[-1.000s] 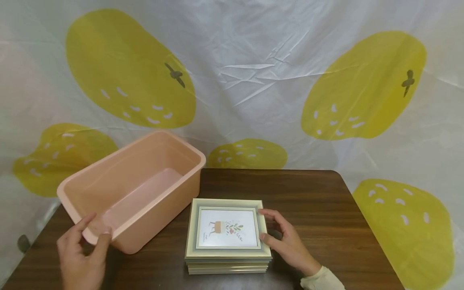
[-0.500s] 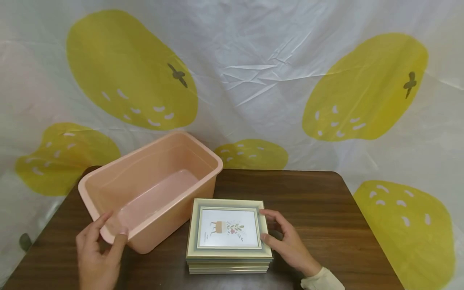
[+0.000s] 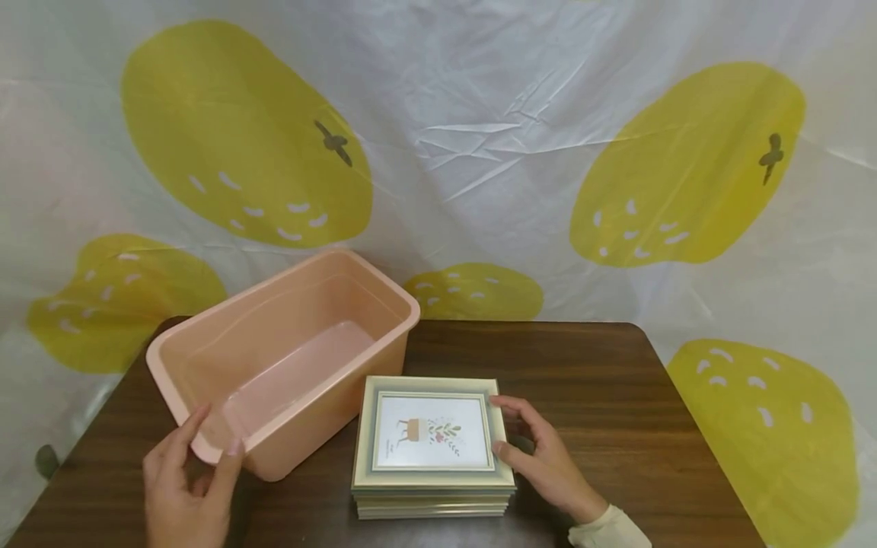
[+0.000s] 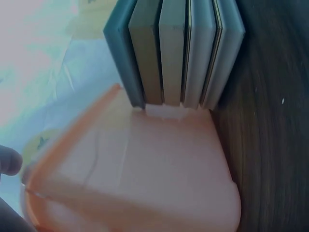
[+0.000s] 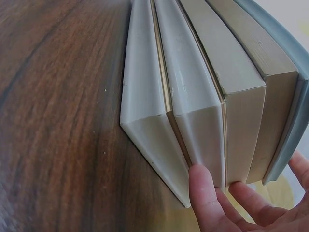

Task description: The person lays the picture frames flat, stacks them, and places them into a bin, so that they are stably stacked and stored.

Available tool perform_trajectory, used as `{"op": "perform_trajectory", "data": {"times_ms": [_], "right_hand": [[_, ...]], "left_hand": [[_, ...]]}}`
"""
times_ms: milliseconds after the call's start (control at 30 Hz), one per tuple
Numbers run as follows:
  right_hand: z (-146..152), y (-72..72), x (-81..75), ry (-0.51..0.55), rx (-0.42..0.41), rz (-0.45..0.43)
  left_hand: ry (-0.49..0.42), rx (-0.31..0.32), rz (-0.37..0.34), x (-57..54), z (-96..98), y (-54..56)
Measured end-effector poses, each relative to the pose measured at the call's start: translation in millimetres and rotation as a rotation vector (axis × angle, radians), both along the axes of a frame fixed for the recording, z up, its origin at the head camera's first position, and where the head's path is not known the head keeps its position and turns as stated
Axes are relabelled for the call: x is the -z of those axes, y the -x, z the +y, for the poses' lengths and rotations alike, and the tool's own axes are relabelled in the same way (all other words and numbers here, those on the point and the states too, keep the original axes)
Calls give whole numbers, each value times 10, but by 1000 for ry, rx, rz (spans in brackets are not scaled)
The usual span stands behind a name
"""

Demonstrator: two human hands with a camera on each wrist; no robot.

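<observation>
Picture frames lie in a stack (image 3: pixel 433 449) at the near middle of the table; the top one shows a plant drawing. My right hand (image 3: pixel 548 460) is at the stack's right side, fingers spread; the right wrist view shows fingertips (image 5: pixel 202 186) against the frames' edges (image 5: pixel 198 130). To the left stands a pink plastic bin (image 3: pixel 329 396), with nothing visible inside. My left hand (image 3: pixel 188 483) is at its near left corner, fingers extended over the rim. In the left wrist view a fingertip (image 4: pixel 9 160) shows apart from the bin's rim (image 4: pixel 72 140).
The dark wooden table (image 3: pixel 603 396) extends behind and to the right of the stack. A pale cloth (image 3: pixel 479 190) with yellow fruit prints hangs behind the table. The bin's right side is close to the stack's back left corner.
Over the first half second the bin slid right toward the stack along with my left hand. Since then the bin has stayed in place. My right hand and the stack have hardly moved.
</observation>
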State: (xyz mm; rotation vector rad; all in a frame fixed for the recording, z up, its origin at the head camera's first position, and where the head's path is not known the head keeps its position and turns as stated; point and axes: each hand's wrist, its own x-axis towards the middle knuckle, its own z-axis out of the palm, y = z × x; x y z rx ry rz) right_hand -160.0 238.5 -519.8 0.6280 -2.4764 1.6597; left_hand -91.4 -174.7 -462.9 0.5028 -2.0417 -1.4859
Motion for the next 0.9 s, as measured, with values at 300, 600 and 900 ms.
{"op": "perform_trajectory", "data": {"times_ms": [300, 600, 900], "right_hand": [[10, 11, -26, -7, 6, 11], [15, -2, -20, -6, 11, 5], [-18, -10, -7, 6, 5, 12]], "left_hand": [[46, -5, 160, 2, 310, -206], [13, 7, 140, 98, 644, -393], [90, 166, 119, 228, 754, -390]]}}
